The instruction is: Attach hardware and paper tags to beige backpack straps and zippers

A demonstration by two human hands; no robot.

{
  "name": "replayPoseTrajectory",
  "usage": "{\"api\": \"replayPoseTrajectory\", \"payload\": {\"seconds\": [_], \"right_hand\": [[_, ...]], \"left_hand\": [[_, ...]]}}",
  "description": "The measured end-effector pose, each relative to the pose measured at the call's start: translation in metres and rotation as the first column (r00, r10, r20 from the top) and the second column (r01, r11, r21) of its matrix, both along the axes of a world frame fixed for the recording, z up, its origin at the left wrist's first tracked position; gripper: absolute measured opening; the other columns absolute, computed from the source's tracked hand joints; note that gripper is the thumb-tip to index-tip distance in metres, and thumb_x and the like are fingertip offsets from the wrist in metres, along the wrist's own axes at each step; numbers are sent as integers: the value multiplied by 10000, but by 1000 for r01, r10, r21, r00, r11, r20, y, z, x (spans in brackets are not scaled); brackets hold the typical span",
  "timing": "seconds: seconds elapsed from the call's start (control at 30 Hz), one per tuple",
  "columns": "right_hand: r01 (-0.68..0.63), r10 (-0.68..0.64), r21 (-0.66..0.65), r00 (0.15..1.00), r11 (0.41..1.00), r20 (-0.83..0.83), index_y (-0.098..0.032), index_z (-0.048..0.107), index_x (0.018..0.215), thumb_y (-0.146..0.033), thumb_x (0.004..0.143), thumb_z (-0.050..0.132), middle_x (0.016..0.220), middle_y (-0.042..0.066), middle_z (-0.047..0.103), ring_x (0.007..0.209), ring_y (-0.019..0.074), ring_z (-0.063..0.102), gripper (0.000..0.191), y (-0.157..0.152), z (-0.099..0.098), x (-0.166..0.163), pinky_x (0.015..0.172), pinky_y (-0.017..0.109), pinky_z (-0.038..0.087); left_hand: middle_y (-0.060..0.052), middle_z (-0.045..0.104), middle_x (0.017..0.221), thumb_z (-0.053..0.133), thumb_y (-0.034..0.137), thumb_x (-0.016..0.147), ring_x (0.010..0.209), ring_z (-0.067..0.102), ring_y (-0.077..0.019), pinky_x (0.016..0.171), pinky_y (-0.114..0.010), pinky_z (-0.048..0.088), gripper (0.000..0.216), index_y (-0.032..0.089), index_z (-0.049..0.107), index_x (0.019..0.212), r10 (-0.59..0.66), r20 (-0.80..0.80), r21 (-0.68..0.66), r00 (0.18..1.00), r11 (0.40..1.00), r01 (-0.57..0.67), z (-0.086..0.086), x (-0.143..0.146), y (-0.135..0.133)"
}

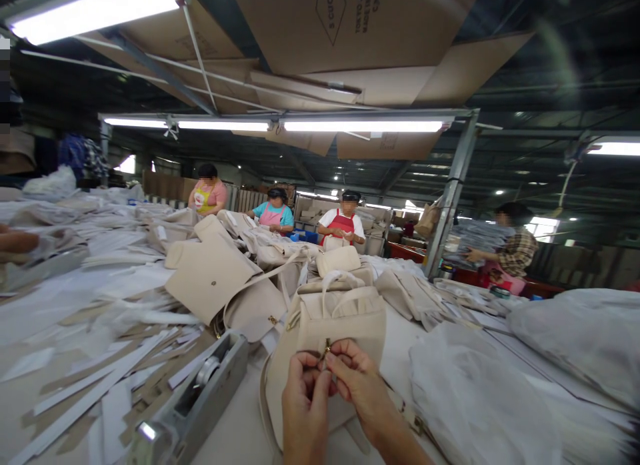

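A beige handbag (345,321) stands upright in front of me, its handles up and a small gold-coloured metal fitting (327,345) on its front. My left hand (307,391) and my right hand (357,378) meet just below this fitting, fingertips pinched together. What lies between the fingers is small and mostly hidden. Behind and left, another beige bag (213,275) leans over with its flap showing. Along the lower right of the bag, a strap with a metal buckle (419,423) reaches past my right wrist.
A metal tape dispenser (193,398) sits left of my hands, beside scattered paper and card strips (107,378). Clear plastic bags (480,391) cover the right side. More beige bags (407,291) are heaped behind. Several people work across the table; a metal post (453,191) rises at right.
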State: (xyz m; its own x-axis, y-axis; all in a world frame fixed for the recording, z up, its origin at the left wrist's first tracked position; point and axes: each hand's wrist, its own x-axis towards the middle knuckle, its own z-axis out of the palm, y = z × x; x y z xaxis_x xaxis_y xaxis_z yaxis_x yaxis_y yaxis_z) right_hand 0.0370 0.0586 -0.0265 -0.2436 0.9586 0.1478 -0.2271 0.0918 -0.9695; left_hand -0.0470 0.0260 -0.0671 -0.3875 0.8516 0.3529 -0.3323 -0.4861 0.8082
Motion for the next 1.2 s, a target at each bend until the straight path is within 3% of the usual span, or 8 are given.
{"api": "replayPoseTrajectory", "payload": {"seconds": [0.17, 0.43, 0.57, 0.7, 0.8, 0.93, 1.07, 1.2], "right_hand": [[-50, 40, -135, 997, 990, -73, -192, 600, 894, -612, 667, 730, 653, -38, 636, 342, 13, 322, 495, -1, -2, 6, 381, 193, 124], [-44, 45, -27, 998, 999, 38, -174, 577, 827, -453, 600, 822, 568, -53, 618, 363, 14, 312, 435, -4, 4, 4, 392, 189, 123], [-73, 77, -75, 996, 995, 55, -177, 610, 902, -579, 650, 745, 436, -88, 515, 323, 30, 280, 493, 1, 1, 9, 383, 196, 115], [28, -13, -144, 995, 989, 102, -182, 611, 874, -741, 641, 636, 551, -11, 647, 302, 39, 328, 606, 2, 3, 11, 368, 201, 142], [63, -42, -104, 979, 993, 198, -180, 618, 777, -749, 645, 625, 490, -21, 596, 313, 55, 374, 585, 1, 7, 8, 367, 206, 165], [65, -66, 12, 973, 998, 220, -190, 639, 736, -581, 676, 714, 485, -54, 534, 345, 58, 384, 402, 3, 7, 7, 376, 210, 208], [121, -187, 242, 944, 963, 271, -218, 642, 731, -409, 751, 677, 548, -52, 531, 397, 81, 424, 196, 2, 5, 10, 402, 220, 308], [69, -178, 308, 923, 949, 340, -229, 635, 740, -357, 788, 621, 563, -45, 513, 438, 103, 434, 137, 0, 5, 15, 420, 229, 349]], "left_hand": [[29, 636, 594, 671, 503, 777, 568, 613, -141, 585, -224, 456, 350, 218, 493, 873, 55, -44, -30, 997, 998, -57, -5, -3, 2], [-21, 698, 712, 665, 540, 776, 648, 672, -176, 635, -261, 502, 377, 215, 503, 874, -8, -25, 16, 1000, 1000, 8, -5, -2, 0], [-34, 713, 723, 681, 565, 754, 674, 687, -193, 643, -265, 495, 422, 209, 500, 890, 21, -31, -33, 999, 999, -22, -7, 0, 1], [-36, 721, 710, 683, 578, 742, 690, 692, -205, 644, -263, 494, 426, 214, 518, 889, 49, -70, -49, 996, 997, -52, -8, 1, 1], [-28, 705, 669, 655, 587, 756, 613, 667, -190, 592, -257, 488, 411, 211, 558, 890, 55, -121, -74, 991, 995, -64, -8, 2, -2], [-31, 684, 624, 646, 609, 740, 558, 628, -178, 495, -234, 434, 438, 195, 601, 878, 54, -154, -146, 987, 986, -77, -9, 0, -5], [-59, 696, 640, 664, 610, 702, 597, 623, -178, 444, -204, 373, 445, 174, 624, 776, -30, -115, -231, 993, 973, 3, -10, -1, -4], [-76, 711, 664, 658, 583, 710, 617, 620, -167, 464, -199, 367, 422, 162, 638, 727, -81, -75, -256, 994, 965, 59, -10, -1, -3]]}}
